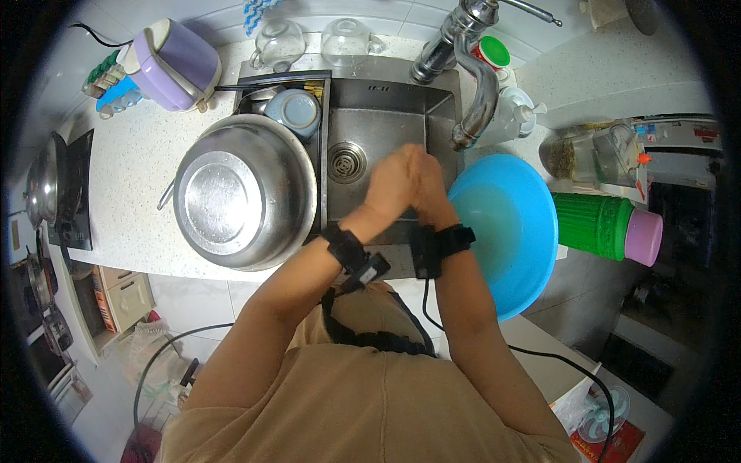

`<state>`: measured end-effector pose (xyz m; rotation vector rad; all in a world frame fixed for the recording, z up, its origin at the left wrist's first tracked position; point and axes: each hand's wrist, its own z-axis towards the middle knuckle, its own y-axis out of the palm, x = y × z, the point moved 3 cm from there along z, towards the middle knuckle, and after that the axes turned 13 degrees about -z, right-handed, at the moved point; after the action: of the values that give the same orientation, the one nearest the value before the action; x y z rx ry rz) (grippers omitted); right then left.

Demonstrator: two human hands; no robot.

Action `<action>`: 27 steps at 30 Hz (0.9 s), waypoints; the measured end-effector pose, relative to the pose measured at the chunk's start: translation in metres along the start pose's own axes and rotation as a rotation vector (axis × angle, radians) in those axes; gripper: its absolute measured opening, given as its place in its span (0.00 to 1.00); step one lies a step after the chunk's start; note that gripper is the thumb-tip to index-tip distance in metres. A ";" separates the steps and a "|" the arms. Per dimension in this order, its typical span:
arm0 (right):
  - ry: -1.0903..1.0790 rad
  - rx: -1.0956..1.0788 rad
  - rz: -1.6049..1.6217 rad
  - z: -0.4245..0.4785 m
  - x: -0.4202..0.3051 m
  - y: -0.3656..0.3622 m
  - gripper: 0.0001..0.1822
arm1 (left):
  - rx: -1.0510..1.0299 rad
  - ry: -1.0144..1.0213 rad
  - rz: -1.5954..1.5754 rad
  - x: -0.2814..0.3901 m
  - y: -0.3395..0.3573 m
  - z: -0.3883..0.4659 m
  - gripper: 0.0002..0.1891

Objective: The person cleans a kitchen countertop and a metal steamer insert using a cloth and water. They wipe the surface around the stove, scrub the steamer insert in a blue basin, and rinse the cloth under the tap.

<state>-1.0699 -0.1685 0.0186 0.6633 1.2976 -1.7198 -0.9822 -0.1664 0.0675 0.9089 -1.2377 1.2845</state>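
Over the stainless-steel sink basin point(376, 127), my left hand point(389, 186) and my right hand point(429, 188) are pressed against each other. Their fingers curl inward and blur together, so whether anything sits between them is hidden. Left of my hands is the round drain strainer point(347, 163). The curved metal faucet point(477, 98) hangs to the upper right, its spout apart from my hands. Close by my right wrist stands a blue plastic basin point(521, 231) with cloudy liquid in it.
An upturned steel bowl point(223, 211) covers part of the counter and drain rack, beside an upturned light-blue cup point(293, 113). Glass mugs point(347, 43) line the back edge. A purple electric kettle point(173, 63) stands left; a green thermos point(593, 226) is right. Black cables trail from my wrists.
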 end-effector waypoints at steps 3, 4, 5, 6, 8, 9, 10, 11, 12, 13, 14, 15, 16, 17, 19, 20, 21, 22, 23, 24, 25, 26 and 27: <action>1.019 -0.093 0.749 -0.004 -0.028 0.005 0.12 | -0.002 -0.280 0.063 -0.033 -0.020 0.026 0.12; 1.112 -0.022 0.708 -0.001 -0.037 0.005 0.12 | 0.018 -0.176 0.141 -0.036 -0.024 0.029 0.11; 1.202 0.048 0.664 0.000 -0.040 0.005 0.12 | 0.045 -0.130 0.139 -0.037 -0.021 0.025 0.13; 0.734 0.000 0.324 0.010 -0.035 -0.005 0.12 | 0.061 -0.082 0.133 -0.020 -0.014 0.019 0.15; -0.206 -0.093 -0.339 0.007 -0.032 -0.016 0.13 | 0.081 0.116 0.073 0.011 -0.004 0.004 0.17; -0.191 -0.078 -0.313 0.007 -0.032 -0.015 0.12 | 0.046 0.061 0.080 0.004 -0.003 0.004 0.15; -0.175 -0.064 -0.288 0.007 -0.033 -0.012 0.12 | 0.011 0.006 0.086 -0.006 -0.003 0.007 0.14; -0.160 -0.050 -0.262 0.006 -0.033 -0.009 0.12 | -0.024 -0.048 0.092 -0.016 -0.004 0.010 0.12; 0.286 -0.045 0.084 0.007 -0.025 -0.006 0.11 | -0.037 -0.195 0.079 -0.014 -0.011 0.018 0.13; 0.730 -0.037 0.434 0.001 -0.022 0.000 0.11 | -0.014 -0.209 0.096 -0.017 -0.014 0.021 0.13; 0.710 -0.048 0.424 0.002 -0.020 -0.001 0.11 | 0.008 -0.223 0.113 -0.021 -0.016 0.023 0.14; 0.690 -0.059 0.416 0.002 -0.019 -0.001 0.11 | 0.031 -0.235 0.132 -0.023 -0.017 0.024 0.14; 0.211 -0.078 0.049 0.007 -0.020 -0.009 0.11 | 0.037 -0.163 0.095 -0.012 -0.015 0.019 0.14; -0.269 -0.092 -0.316 0.004 -0.024 -0.010 0.12 | 0.043 -0.091 0.057 0.002 -0.008 0.009 0.14; -0.226 -0.125 -0.268 0.008 -0.028 -0.011 0.13 | 0.041 -0.041 0.057 0.005 -0.005 0.003 0.15; 0.009 -0.134 -0.103 0.009 -0.025 -0.009 0.14 | 0.029 -0.061 0.095 -0.007 -0.006 0.005 0.15; 0.241 -0.097 0.071 0.011 -0.024 -0.009 0.15 | 0.016 -0.078 0.131 -0.015 -0.008 0.010 0.16; 0.684 -0.049 0.392 0.004 -0.022 0.001 0.15 | -0.010 -0.337 0.086 -0.017 -0.016 0.017 0.15; 1.123 0.006 0.717 -0.006 -0.023 0.009 0.16 | 0.011 -0.344 0.049 -0.023 -0.019 0.019 0.15; 1.130 0.014 0.673 -0.004 -0.032 0.007 0.17 | 0.037 -0.347 0.013 -0.031 -0.024 0.022 0.15; 1.158 0.007 0.683 0.000 -0.039 0.004 0.17 | 0.058 -0.352 -0.022 -0.038 -0.028 0.023 0.15; 1.187 0.000 0.692 0.005 -0.046 0.002 0.16 | 0.064 -0.354 -0.089 -0.045 -0.032 0.024 0.17; 1.218 -0.001 0.700 0.006 -0.049 0.000 0.16 | 0.045 -0.472 -0.272 -0.046 -0.033 0.023 0.17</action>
<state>-1.0458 -0.1588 0.0602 2.0498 1.4966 -0.6463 -0.9471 -0.2013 0.0313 1.4167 -1.3857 0.9101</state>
